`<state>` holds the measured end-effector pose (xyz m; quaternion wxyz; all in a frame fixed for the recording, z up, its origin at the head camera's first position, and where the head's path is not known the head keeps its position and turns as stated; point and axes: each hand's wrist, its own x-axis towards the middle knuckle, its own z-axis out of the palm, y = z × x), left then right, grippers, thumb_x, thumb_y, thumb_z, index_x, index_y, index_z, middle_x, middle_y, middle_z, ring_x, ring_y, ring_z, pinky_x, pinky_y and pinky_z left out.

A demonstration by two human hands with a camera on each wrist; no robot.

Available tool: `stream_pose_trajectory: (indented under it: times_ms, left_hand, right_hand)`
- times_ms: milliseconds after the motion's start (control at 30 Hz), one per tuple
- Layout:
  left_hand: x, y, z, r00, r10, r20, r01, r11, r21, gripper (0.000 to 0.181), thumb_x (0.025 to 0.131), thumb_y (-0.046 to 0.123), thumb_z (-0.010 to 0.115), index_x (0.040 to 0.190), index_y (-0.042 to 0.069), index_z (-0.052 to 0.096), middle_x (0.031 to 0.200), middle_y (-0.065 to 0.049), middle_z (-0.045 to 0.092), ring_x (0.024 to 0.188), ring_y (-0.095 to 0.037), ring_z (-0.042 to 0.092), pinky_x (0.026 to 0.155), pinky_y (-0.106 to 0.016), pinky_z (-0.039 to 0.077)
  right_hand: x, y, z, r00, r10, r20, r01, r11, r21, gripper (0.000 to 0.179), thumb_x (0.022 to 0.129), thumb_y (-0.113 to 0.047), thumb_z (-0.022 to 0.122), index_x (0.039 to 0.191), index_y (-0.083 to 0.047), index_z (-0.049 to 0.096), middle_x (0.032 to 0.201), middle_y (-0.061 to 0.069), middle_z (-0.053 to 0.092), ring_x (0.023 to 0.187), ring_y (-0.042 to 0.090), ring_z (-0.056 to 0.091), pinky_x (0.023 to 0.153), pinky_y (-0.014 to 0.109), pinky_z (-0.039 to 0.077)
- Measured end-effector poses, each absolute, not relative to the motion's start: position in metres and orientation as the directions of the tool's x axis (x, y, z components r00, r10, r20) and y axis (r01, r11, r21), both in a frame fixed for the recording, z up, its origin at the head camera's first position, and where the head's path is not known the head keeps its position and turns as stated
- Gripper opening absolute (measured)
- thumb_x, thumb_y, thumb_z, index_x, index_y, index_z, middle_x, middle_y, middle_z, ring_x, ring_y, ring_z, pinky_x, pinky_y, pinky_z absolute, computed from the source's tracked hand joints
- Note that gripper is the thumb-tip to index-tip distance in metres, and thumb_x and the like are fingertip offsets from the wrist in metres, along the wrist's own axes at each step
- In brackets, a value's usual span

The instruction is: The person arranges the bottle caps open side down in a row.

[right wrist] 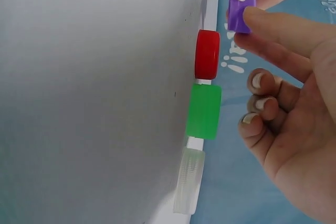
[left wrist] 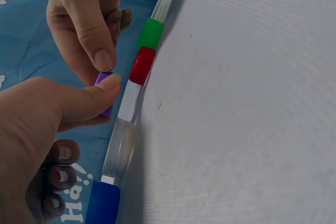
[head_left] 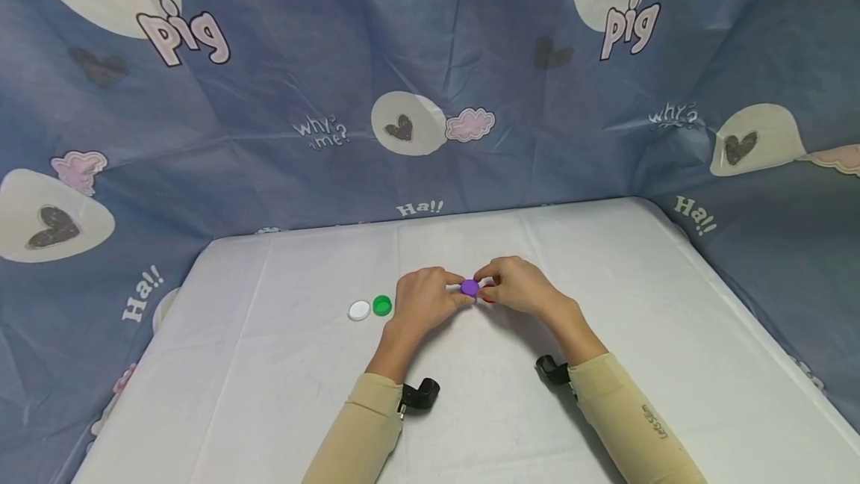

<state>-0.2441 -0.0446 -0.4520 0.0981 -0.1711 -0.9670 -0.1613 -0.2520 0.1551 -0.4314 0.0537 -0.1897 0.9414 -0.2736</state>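
A small purple bottle cap (head_left: 469, 287) is held above the table between the fingertips of both hands. My left hand (head_left: 425, 297) pinches it from the left and my right hand (head_left: 519, 284) from the right. In the right wrist view the purple cap (right wrist: 239, 14) is edge-on between both thumbs and fingers. A red cap (head_left: 490, 294) is mostly hidden behind the right hand. Left of the left hand, a green cap (head_left: 381, 305) and a whitish clear cap (head_left: 359, 310) lie side by side. A blue cap (left wrist: 103, 203) shows only in the left wrist view.
A white cloth covers the table (head_left: 282, 394). Behind and beside it hangs a blue printed curtain (head_left: 269, 95). Black wrist cameras (head_left: 420, 394) are strapped over the beige sleeves (head_left: 359, 432).
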Motion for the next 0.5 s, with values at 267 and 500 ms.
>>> stream_pose_trajectory:
  times_ms: [267,500]
  left_hand:
    - [-0.2430,-0.0414,-0.4537,-0.926,0.296,0.233,0.351,0.903,0.247,0.038,0.074,0.059,0.079,0.108,0.040,0.077,0.102,0.008,0.077,0.083,-0.018,0.072,0.056,-0.031,0.044]
    - [-0.2420,-0.0372,-0.4564,-0.929,0.303,0.214,0.348,0.911,0.219,0.033,0.077,0.056,0.077,0.106,0.041,0.077,0.101,0.008,0.077,0.086,-0.020,0.073,0.058,-0.036,0.047]
  right_hand:
    - [-0.2519,0.1535,-0.4327,-0.919,-0.394,0.003,-0.350,0.813,-0.465,0.024,0.084,-0.027,0.076,0.108,-0.023,0.077,0.064,-0.010,0.061,0.058,0.007,0.050,0.054,0.027,0.038]
    - [-0.2501,0.1517,-0.4338,-0.912,-0.408,0.034,-0.390,0.842,-0.372,0.020,0.084,-0.034,0.077,0.102,-0.027,0.078,0.080,-0.011,0.071,0.068,0.006,0.055,0.059,0.028,0.041]
